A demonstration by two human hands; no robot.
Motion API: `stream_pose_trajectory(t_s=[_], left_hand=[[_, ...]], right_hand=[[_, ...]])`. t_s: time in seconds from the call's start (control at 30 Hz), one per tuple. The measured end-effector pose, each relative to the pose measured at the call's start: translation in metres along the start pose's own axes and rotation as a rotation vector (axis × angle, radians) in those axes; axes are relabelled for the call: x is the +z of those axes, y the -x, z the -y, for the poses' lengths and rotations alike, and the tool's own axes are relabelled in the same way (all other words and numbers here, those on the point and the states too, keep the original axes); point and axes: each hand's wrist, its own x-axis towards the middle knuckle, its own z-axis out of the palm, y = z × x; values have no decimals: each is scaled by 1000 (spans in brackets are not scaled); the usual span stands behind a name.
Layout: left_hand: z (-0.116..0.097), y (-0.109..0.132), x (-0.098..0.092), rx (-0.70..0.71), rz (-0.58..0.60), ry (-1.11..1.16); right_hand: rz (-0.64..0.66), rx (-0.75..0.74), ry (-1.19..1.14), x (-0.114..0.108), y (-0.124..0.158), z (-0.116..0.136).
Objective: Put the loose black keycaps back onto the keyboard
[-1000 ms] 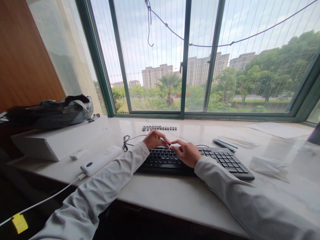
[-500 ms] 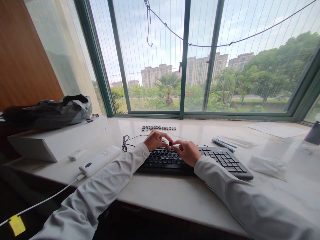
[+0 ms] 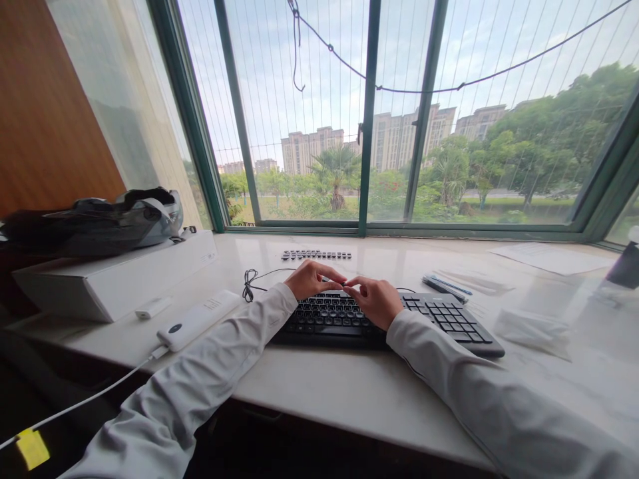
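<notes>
A black keyboard (image 3: pixel 449 319) lies on the pale stone counter, with bare key sockets showing in its middle and left part. Over its upper rows, my left hand (image 3: pixel 310 279) and my right hand (image 3: pixel 377 301) meet fingertip to fingertip. Both pinch a small black keycap (image 3: pixel 343 285), now mostly covered by the fingers. Behind the hands, several loose keycaps (image 3: pixel 317 255) are laid out in rows on the counter.
At the left are a white power bank (image 3: pixel 200 320) with a cable, a small white adapter (image 3: pixel 153 308) and a white box (image 3: pixel 114 276) under a dark bag (image 3: pixel 94 226). Pens (image 3: pixel 446 289), a clear plastic bag (image 3: pixel 534 331) and paper (image 3: pixel 554 258) lie right.
The keycap between my fingertips has turned and shows much less of its dark face. My fingertips have closed in around it; both hands stay nearly in place.
</notes>
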Motion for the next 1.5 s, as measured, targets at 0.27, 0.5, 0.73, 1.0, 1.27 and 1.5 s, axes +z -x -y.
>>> stream_pose_trajectory(t_s=[0.27, 0.5, 0.73, 1.0, 1.27, 1.5], left_hand=[[3, 0, -32, -104, 366, 109], [8, 9, -49, -152, 684, 139], [7, 7, -43, -122, 671, 38], [9, 9, -41, -203, 653, 62], [9, 9, -41, -323, 643, -53], [13, 9, -38, -327, 620, -49]], right_hand=[[64, -63, 53, 0, 4, 5], [127, -104, 112, 2, 7, 7], [130, -110, 136, 4, 6, 6], [147, -118, 163, 4, 7, 8], [179, -126, 222, 1, 9, 11], [200, -179, 307, 0, 10, 14]])
